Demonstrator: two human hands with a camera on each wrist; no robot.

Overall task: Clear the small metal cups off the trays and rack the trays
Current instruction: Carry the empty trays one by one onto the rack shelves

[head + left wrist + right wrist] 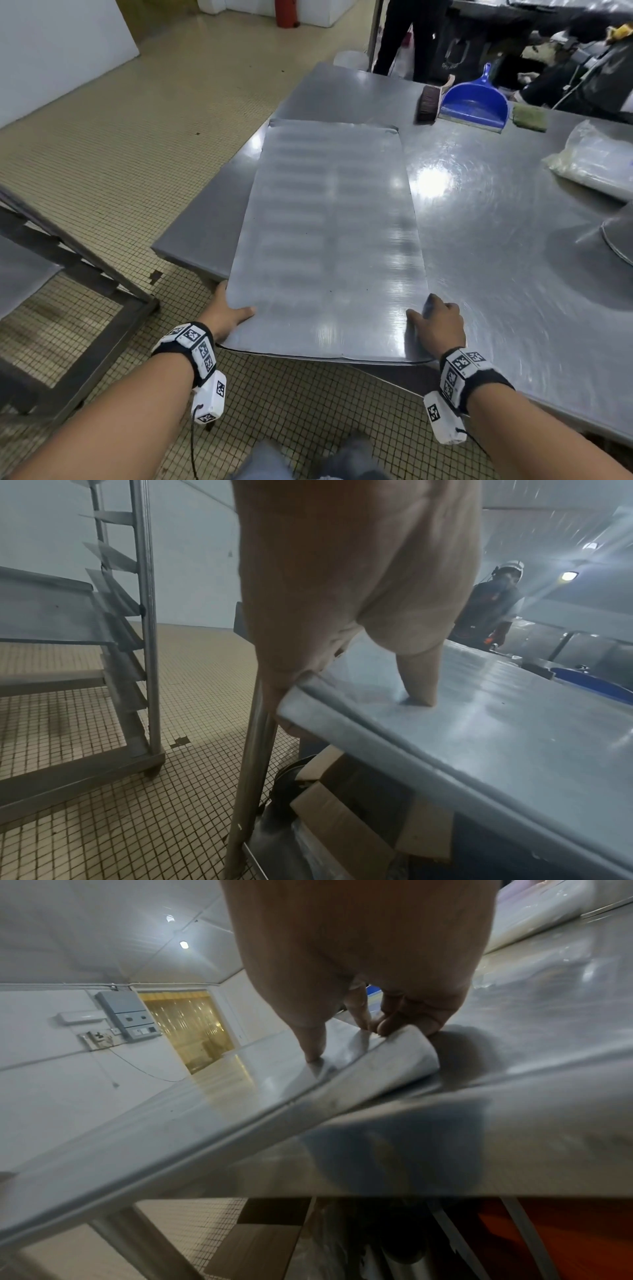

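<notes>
Crowding the far side of the counter (496,212) are a blue dustpan (474,102) with a dark brush (428,102) just to its left and a green scouring pad (529,117) just to its right. A clear plastic bag (597,161) of pale contents lies near the right edge of the head view, and the rim of a round metal item (618,236) shows just below it. Beyond the counter another person (411,37) stands in dark trousers. On the tiled floor (144,137) to the left stands the metal rack (145,615), its angled runners stepping up the post; one tray (51,615) already lies on them. Under the counter a cardboard box (342,818) sits beside the counter leg (253,777).

The long flat metal tray (329,233) lies lengthwise on the left part of the counter, its near end jutting past the counter's edge toward the person. Its surface is bare, dull grey and streaked with blurred bands and glare, with a low rolled rim. The left hand (227,317) holds the near left corner, thumb on top and fingers (291,696) curled under the rim. The right hand (436,327) pinches the near right corner, thumb pressed on the top face and fingers (394,1023) curled over the tray's side edge.
</notes>
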